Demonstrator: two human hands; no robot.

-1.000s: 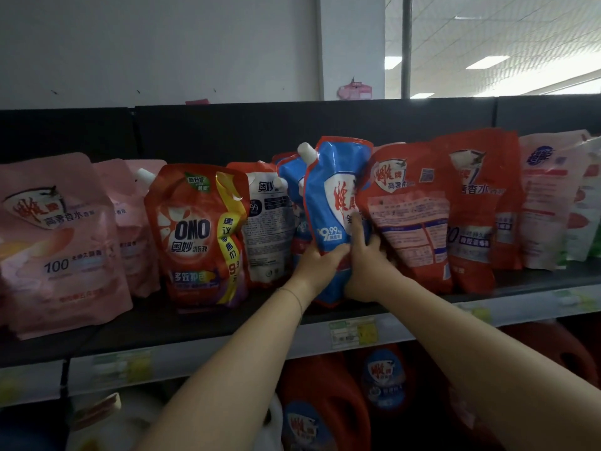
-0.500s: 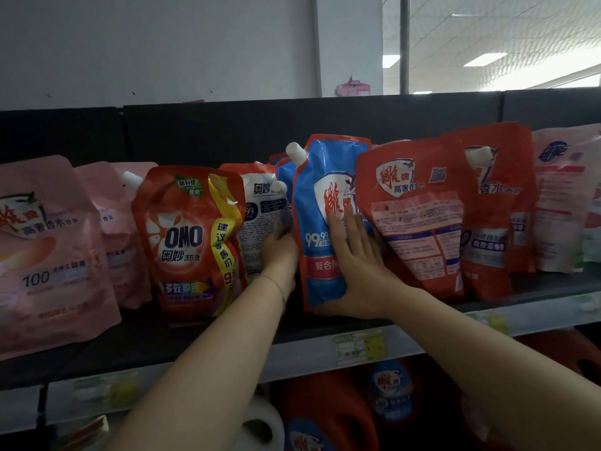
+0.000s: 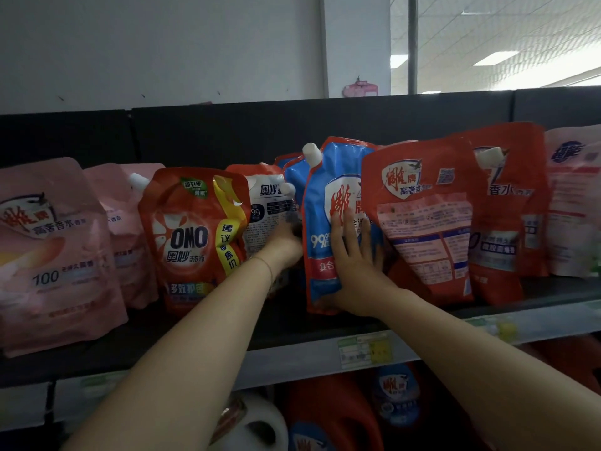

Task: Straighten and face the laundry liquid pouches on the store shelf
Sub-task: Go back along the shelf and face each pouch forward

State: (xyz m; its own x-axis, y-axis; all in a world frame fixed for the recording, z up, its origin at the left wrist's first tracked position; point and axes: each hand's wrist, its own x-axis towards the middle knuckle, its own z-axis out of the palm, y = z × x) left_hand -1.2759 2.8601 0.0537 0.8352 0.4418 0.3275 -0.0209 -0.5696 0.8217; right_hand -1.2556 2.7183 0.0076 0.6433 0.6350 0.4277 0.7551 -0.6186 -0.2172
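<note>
Blue pouch (image 3: 317, 222) front out under flat right hand (image 3: 354, 268). Left hand (image 3: 284, 244) at its other edge, fingers hidden, grip unclear. Red pouch (image 3: 422, 222) just right, backwards and leaning, not yet fixed.

On the shelf (image 3: 292, 333): two pale pink plastic pouches (image 3: 48, 255) plainly, perhaps a third behind; two orange OMO pouches (image 3: 192, 236); at least two blue spouted pouches (image 3: 322, 196); two red pouches (image 3: 422, 222); one whitish pouch (image 3: 572, 203) far right.
</note>
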